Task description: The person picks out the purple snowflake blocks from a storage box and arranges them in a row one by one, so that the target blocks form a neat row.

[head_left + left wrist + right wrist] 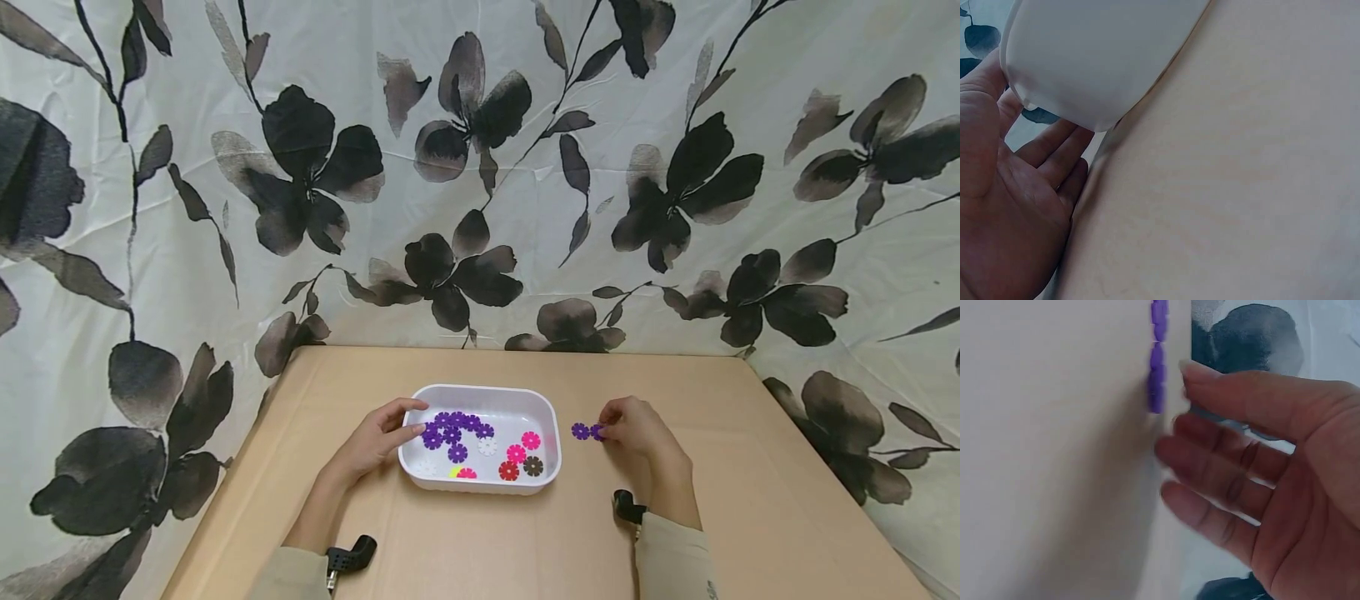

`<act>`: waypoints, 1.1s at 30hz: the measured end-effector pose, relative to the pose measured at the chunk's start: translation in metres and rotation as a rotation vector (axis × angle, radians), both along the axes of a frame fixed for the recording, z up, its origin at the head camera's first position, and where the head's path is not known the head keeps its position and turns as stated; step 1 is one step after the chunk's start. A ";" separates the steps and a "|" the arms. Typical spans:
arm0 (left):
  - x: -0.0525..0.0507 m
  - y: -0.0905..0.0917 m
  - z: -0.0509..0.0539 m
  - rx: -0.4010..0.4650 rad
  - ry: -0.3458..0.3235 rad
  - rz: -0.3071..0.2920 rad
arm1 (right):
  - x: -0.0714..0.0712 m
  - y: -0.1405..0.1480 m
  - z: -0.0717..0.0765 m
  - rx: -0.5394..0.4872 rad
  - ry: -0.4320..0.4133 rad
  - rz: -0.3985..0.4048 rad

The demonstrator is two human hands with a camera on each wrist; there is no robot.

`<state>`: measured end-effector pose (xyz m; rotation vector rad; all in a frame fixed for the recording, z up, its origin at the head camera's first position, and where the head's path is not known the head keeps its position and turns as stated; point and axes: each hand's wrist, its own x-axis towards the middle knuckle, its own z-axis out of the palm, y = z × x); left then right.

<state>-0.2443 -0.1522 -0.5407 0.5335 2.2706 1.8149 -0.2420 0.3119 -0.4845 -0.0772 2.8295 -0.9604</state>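
Observation:
A white tray (483, 481) stands on the table, with several purple flower-shaped discs (452, 434) in its left part. My left hand (382, 435) holds the tray's left end, thumb and forefinger at the rim; in the left wrist view, the other fingers of that hand (1029, 187) lie by the tray's outer wall (1110, 62). Right of the tray, purple flower discs (581, 431) lie flat in a row on the table. My right hand (636, 429) is over the row's right end. Seen from the right wrist, its fingers (1204, 465) are loosely bent, beside the purple discs (1157, 378) and apart from them.
Inside the tray's right part are pink discs (516, 453), a red disc (509, 472), a dark brown disc (533, 466) and a white disc (487, 447). A yellow and pink piece (465, 473) is at its near wall. A flower-print cloth (570, 275) hangs behind the wooden table (480, 550).

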 end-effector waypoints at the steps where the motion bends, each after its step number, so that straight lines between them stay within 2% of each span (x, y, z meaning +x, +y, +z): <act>1: 0.000 0.000 0.000 0.000 0.000 0.001 | 0.001 -0.001 0.003 0.023 0.011 -0.008; 4: 0.000 0.000 0.000 0.000 -0.001 0.006 | 0.002 -0.008 0.013 0.040 0.092 -0.036; 7: 0.000 0.000 0.000 0.001 -0.009 0.015 | 0.002 -0.024 0.025 -0.037 0.252 -0.025; 10: 0.000 0.001 -0.001 0.007 -0.021 0.029 | 0.001 -0.049 0.033 -0.153 0.382 0.031; 13: 0.000 0.002 -0.001 0.006 -0.020 0.044 | -0.001 -0.079 0.034 -0.238 0.441 0.113; 17: 0.000 0.003 -0.001 -0.007 -0.007 0.054 | 0.000 -0.119 0.029 -0.264 0.404 0.221; 22: -0.001 0.004 0.000 -0.010 -0.004 0.051 | 0.007 -0.156 0.019 -0.197 0.355 0.302; 28: -0.001 0.004 -0.001 -0.012 0.010 0.053 | 0.014 -0.185 0.009 -0.108 0.339 0.412; 33: -0.001 0.003 -0.003 -0.018 0.007 0.044 | 0.016 -0.201 -0.003 -0.032 0.277 0.494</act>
